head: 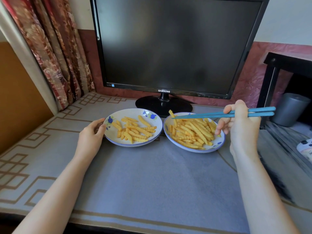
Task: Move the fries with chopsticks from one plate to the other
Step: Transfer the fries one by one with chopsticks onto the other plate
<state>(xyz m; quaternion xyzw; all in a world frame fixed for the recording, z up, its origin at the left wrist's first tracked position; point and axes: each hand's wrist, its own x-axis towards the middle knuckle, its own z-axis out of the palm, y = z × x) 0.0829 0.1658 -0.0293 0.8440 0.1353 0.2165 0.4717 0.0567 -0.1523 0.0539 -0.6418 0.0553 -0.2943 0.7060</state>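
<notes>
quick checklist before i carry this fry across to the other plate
1. Fry pinched at the chopsticks tips: ok.
2. Right hand grips the chopsticks: ok.
3. Left hand holds the left plate by its rim: ok.
4. Bare room on the left plate for landing: ok.
5. Fry lifted free of the pile on the right plate: cannot tell, its lower end overlaps other fries.
6. Plates side by side, short path: ok.

Fries (190, 130) yellow; chopsticks (211, 115) teal; plates (148, 115) white w/ blue flowers; cloth (152, 174) grey.
</notes>
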